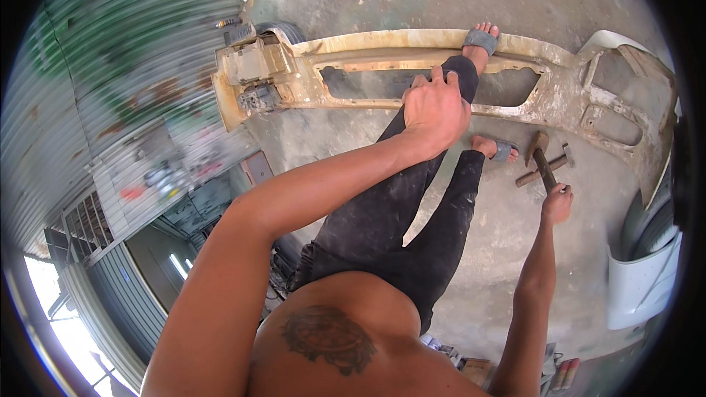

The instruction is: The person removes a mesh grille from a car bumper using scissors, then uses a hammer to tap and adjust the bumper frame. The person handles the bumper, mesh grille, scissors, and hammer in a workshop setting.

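My right hand (557, 204) is closed round the handle of a hammer (543, 165), whose head points away from me, over the concrete floor. Beneath it a second hammer (531, 176) lies crosswise. My left hand (437, 109) rests on my raised left knee, fingers somewhat apart and holding nothing. Across the floor in front stretches a long, scuffed cream vehicle bumper (353, 45) with large cut-through openings. My left foot (482, 43), in a grey slipper, is planted on its upper edge. On the floor on this side of the bumper stands my right foot (494, 148).
A tyre (285, 30) sits behind the bumper's left end. Corrugated metal walling (125, 51) rises on the left. At the right, a white panel (638, 290) stands beside dark tyre-like rings. Assorted items, including a brown box (478, 371), lie at the lower edge.
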Action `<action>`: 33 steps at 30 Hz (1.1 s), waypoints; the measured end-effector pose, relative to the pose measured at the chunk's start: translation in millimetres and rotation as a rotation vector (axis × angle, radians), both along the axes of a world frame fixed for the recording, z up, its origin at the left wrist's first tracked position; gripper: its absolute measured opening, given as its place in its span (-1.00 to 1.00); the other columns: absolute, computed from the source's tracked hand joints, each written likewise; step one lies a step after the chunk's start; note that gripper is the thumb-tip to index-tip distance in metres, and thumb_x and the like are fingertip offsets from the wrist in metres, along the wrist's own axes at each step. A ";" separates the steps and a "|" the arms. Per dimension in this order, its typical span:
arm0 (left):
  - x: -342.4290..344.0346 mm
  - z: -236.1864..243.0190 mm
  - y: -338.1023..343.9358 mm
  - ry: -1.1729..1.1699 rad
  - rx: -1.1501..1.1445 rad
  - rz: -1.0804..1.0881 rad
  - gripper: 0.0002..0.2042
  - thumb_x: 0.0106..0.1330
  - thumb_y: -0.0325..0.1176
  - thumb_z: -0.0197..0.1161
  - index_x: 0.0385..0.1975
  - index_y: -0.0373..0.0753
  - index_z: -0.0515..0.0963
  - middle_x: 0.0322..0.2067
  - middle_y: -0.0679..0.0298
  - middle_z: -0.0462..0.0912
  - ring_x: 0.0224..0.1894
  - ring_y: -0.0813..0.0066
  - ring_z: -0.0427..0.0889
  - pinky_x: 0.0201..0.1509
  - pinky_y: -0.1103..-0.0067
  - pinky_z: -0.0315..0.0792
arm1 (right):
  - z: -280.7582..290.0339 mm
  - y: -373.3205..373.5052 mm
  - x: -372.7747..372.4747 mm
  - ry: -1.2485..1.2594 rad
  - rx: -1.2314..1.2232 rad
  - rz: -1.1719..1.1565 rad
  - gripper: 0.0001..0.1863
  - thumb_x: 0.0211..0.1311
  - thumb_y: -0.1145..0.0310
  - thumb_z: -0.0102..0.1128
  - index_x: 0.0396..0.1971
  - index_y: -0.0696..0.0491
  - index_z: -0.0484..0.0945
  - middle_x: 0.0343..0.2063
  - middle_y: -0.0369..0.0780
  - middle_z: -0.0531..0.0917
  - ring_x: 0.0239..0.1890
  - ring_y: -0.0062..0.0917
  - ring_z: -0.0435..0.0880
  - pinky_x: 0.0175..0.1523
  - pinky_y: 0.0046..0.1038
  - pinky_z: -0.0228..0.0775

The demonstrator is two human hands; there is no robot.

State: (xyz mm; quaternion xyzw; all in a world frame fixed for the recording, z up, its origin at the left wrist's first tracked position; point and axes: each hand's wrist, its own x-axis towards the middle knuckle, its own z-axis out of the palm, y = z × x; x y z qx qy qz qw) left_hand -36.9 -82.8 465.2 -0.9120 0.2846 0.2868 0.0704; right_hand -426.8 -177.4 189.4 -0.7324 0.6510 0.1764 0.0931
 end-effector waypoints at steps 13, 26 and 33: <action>-1.5 -7.4 -4.4 -0.119 0.027 -0.133 -0.63 0.21 -0.18 0.13 -0.11 -0.34 0.52 -0.12 -0.13 0.57 -0.17 -0.07 0.65 -0.15 0.17 0.57 | -5.9 -2.8 -11.7 0.007 0.028 -0.054 -0.61 0.32 -0.03 -0.04 -0.14 -0.15 0.67 -0.27 -0.18 0.70 -0.32 -0.17 0.69 -0.30 -0.11 0.49; -7.1 -3.7 -14.8 -0.201 0.057 -0.206 -0.63 0.22 -0.15 0.20 -0.09 -0.26 0.57 -0.15 0.02 0.58 -0.15 -0.04 0.63 -0.10 0.17 0.49 | 15.7 -9.6 0.3 -0.133 -0.068 -0.077 -0.74 0.25 0.10 0.12 -0.35 0.00 0.57 -0.41 -0.13 0.61 -0.52 -0.14 0.67 -0.41 -0.11 0.51; -6.3 -5.0 -16.1 -0.201 0.061 -0.243 -0.66 0.23 -0.17 0.19 -0.10 -0.27 0.57 -0.17 0.04 0.59 -0.16 -0.04 0.63 -0.10 0.17 0.47 | 12.8 -7.7 0.9 -0.145 -0.077 -0.080 -0.78 0.22 0.15 0.15 -0.38 -0.01 0.56 -0.46 -0.14 0.59 -0.59 -0.16 0.64 -0.48 -0.12 0.49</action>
